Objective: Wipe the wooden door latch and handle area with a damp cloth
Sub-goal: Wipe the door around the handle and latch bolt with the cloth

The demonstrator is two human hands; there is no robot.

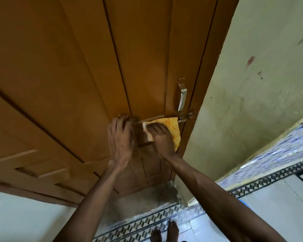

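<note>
Two bare hands are working at the right edge of a brown wooden door (77,67), a little below the middle of the frame. The right hand (160,137) is pressing a yellow cloth (173,128) flat against the wood, its fingers lying spread and nearly straight over the cloth rather than closing around it; a paler, whitish corner of the cloth is showing at the fingertips on the left. The cloth is covering the right part of the latch bolt (150,119), a thin metal rod running across the door, and its right edge is reaching almost to the metal latch fitting (186,117) at the door's edge. The left hand (121,137) is resting just left of the cloth, palm toward the door, with its fingers curling over the left end of the bolt; whether they are gripping it or only lying on it I cannot tell.

Right above the fitting, a curved silver handle (182,96) is standing upright on the door, apart from the cloth and both hands. A pale green wall (252,84) with a few dark marks is filling the right side of the frame. Along the bottom, a tiled floor (191,224) with a black and white patterned border is showing, with the person's bare feet (164,231) standing on it at lower centre.
</note>
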